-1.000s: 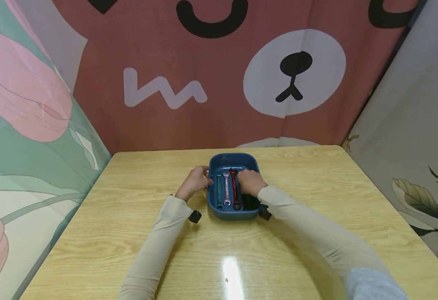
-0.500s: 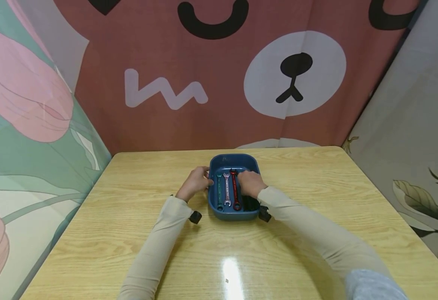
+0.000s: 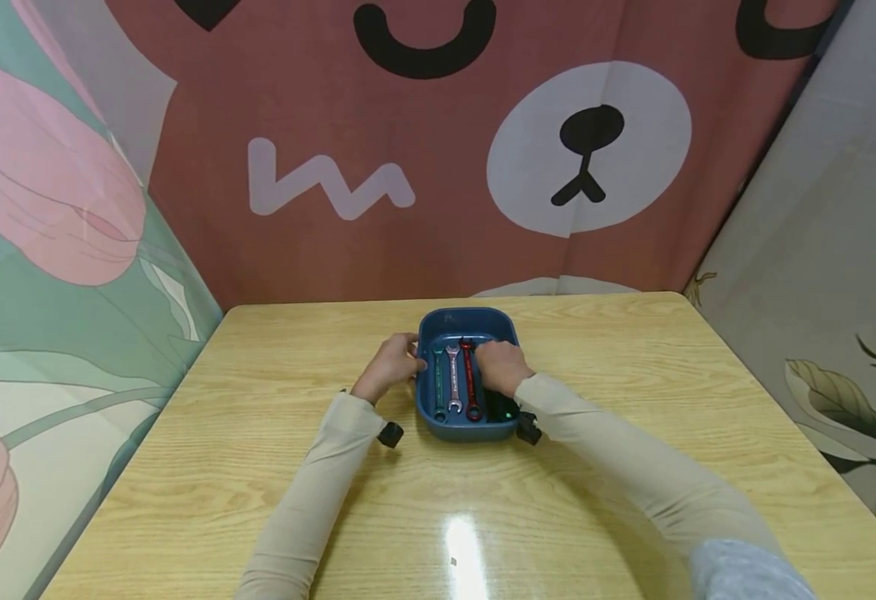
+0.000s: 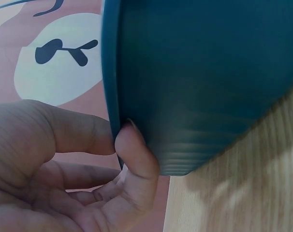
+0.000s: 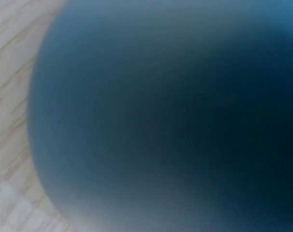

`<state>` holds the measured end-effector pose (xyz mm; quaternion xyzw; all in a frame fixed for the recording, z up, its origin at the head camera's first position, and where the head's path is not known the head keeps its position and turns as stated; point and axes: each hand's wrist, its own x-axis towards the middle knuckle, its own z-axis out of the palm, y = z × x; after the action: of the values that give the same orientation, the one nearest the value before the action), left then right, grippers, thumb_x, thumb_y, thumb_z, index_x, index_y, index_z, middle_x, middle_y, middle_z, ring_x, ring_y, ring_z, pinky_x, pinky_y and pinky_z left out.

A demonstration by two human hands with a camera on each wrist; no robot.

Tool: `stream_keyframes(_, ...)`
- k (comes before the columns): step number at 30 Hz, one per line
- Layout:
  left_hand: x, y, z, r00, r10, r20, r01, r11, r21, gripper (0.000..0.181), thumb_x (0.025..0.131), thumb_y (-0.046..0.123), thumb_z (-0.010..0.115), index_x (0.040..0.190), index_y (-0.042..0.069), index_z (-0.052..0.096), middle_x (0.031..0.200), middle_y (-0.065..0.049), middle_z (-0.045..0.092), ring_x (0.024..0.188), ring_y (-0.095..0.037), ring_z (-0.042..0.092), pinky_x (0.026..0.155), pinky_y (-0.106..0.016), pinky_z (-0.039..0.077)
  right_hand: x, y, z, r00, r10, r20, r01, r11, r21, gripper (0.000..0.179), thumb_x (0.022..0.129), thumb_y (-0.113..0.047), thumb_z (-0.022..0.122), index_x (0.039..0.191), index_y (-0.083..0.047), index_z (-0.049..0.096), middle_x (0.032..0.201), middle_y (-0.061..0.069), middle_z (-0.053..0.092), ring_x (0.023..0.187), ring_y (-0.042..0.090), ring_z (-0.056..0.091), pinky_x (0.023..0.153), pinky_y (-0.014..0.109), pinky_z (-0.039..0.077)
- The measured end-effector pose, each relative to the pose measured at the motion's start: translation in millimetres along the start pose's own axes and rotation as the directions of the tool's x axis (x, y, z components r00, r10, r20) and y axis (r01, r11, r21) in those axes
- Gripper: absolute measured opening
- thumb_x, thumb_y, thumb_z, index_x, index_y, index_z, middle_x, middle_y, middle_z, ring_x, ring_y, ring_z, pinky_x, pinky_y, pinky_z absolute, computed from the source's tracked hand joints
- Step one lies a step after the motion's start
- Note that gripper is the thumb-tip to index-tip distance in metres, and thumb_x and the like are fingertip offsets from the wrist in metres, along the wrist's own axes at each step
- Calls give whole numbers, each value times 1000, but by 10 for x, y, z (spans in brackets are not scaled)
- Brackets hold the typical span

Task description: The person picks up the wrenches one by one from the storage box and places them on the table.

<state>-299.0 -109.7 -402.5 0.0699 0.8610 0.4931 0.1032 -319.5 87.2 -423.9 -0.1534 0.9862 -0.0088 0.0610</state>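
A blue plastic bin [image 3: 468, 432] stands on the table, holding a green wrench [image 3: 440, 385], a silver-pink wrench [image 3: 453, 379] and a red wrench [image 3: 470, 379] side by side, lengthwise. My left hand [image 3: 390, 365] pinches the bin's left rim; in the left wrist view the thumb of that hand [image 4: 88, 164] presses the bin's outer wall [image 4: 199, 87]. Inside the bin, right of the red wrench, my right hand [image 3: 503, 365] reaches down. Its fingertips are hidden, so whatever it touches cannot be made out. The right wrist view has only the blurred bin wall [image 5: 112, 116] close up.
The wooden table [image 3: 257, 467] stretches around the bin on all sides. Behind it hangs a brown curtain [image 3: 438, 258] with a bear print. Patterned cloths stand at the left and right. Dark shadow fills the bin's right front corner, with a small green glint [image 3: 508, 414].
Both hands and the wrenches hold nearly the same places. A small green glint now shows in the bin's right front corner.
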Motion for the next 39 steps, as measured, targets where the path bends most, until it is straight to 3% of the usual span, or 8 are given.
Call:
stream_keyframes(6, -1, -6, -1, 1000, -2, 0, 2, 1000, -12, 56, 92, -8, 60, 146, -10, 42, 92, -12, 51, 64, -18, 60, 63, -40, 62, 6, -11, -13, 1000, 15, 18, -15, 1000, 2, 13, 97, -13, 64, 99, -2, 71, 82, 9, 63, 69, 21, 59, 64, 32, 58)
stream_keyframes(15, -6, -11, -6, 1000, 10, -10, -10, 1000, 3, 59, 92, -7, 61, 147, -9, 40, 83, -10, 53, 55, -16, 58, 65, -46, 62, 10, -10, -69, 996, 28, 90, -36, 995, 93, 15, 96, -9, 65, 107, 0, 70, 89, 11, 64, 73, 23, 60, 65, 34, 58)
stream_keyframes(21, -7, -28, -7, 1000, 10, -2, -10, 1000, 4, 59, 92, -6, 61, 148, -8, 40, 83, -10, 54, 54, -15, 58, 67, -49, 62, 0, 16, -83, 998, 5, 68, -14, 991, 131, 12, 94, -7, 66, 103, 0, 69, 83, 10, 62, 69, 21, 60, 58, 30, 55)
stream_keyframes(28, -1, -40, -4, 999, 39, 6, -39, 999, -15, 59, 91, -9, 61, 146, -9, 41, 77, -8, 52, 51, -16, 57, 62, -48, 62, -17, 57, -117, 998, 39, 43, -49, 961, 272, 20, 92, -1, 66, 111, 4, 66, 91, 17, 66, 48, 20, 64, 41, 25, 53)
stream_keyframes(39, -24, -36, 6, 999, 47, -4, -47, 999, -15, 58, 91, -8, 60, 146, -8, 42, 75, -8, 55, 50, -15, 56, 56, -43, 61, -18, 98, -132, 999, 35, 30, -44, 927, 372, 17, 89, 3, 67, 106, 6, 68, 80, 14, 65, 47, 18, 65, 43, 24, 54)
